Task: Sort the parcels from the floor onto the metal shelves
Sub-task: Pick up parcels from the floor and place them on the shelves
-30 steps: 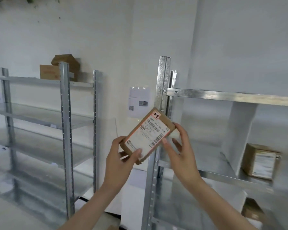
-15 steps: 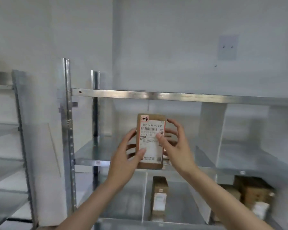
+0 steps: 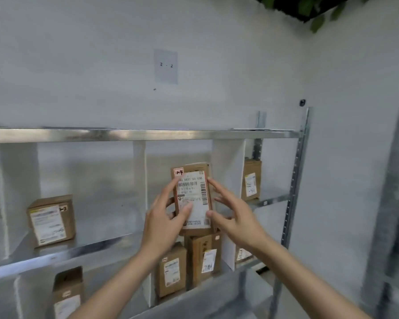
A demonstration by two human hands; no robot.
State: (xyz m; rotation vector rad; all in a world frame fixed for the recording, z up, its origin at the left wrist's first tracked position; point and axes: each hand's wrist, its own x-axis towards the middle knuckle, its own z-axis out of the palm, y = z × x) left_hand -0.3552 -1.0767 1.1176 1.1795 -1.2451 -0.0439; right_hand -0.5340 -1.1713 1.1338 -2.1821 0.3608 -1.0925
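Grip, left hand (image 3: 164, 217): held parcel (image 3: 192, 199) by its left edge, thumb across label face, fingers behind.
Grip, right hand (image 3: 235, 217): thumb on lower right corner of label; fingers spread along right edge, seemingly light contact rather than a firm clasp.
Parcel position: upright between both hands, label facing camera, raised in front of middle bay of shelf (image 3: 134, 135); not yet set down.
Reason for hold (judged): label kept facing viewer for reading and bay matching; two-hand hold kept the carton square for sliding in.
Dividers (image 3: 139, 171): white uprights either side of grip, splitting shelf into bays; presumably sorting slots.
Neighbours: box (image 3: 51, 219) upright well left of grip; box (image 3: 251, 179) upright right of grip, beyond divider; cartons (image 3: 189, 265) directly below grip, on next tier, labels outward.
Writing, parcel: "H431 00 036" partly legible, first characters covered by a fingertip; barcodes; red-bordered sticker with handwritten mark, unreadable; remaining print too small.
Writing, wall sheet (image 3: 165, 66): "2 - 2", above grip.
Other labels: blurred, not legible.
Task stage (judged): placement pending.
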